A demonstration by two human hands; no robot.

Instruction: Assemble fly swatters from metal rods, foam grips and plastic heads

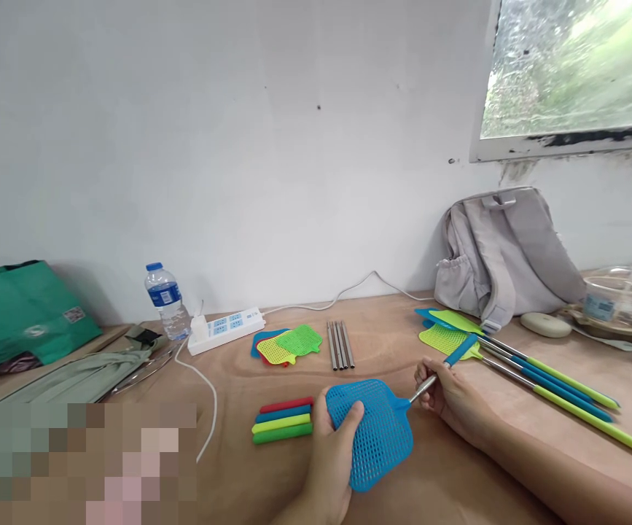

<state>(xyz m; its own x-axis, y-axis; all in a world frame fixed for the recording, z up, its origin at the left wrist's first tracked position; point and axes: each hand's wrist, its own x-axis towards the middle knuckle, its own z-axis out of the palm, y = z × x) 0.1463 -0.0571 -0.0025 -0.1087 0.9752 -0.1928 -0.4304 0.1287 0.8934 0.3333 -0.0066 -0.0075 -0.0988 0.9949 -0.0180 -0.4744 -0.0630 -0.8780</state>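
My left hand (334, 452) grips the blue mesh head of a fly swatter (381, 437), thumb on top. At the other end, my right hand (455, 401) has its fingers closed round the short metal rod and blue handle of that same swatter. To the left lie several coloured handle sleeves (283, 421) in red, blue, yellow and green. Behind them are loose swatter heads (300, 340), overlapping, with several metal tubes (340, 345) side by side next to them. On the right, several whole fly swatters (534, 368) with long rods lie in a loose pile.
A white power strip (227, 331) and a water bottle (167, 299) stand near the wall. A green bag (31, 313) is far left. The grey backpack (504, 255), an oval beige case (545, 325) and a clear plastic cup (603, 299) are on the right.
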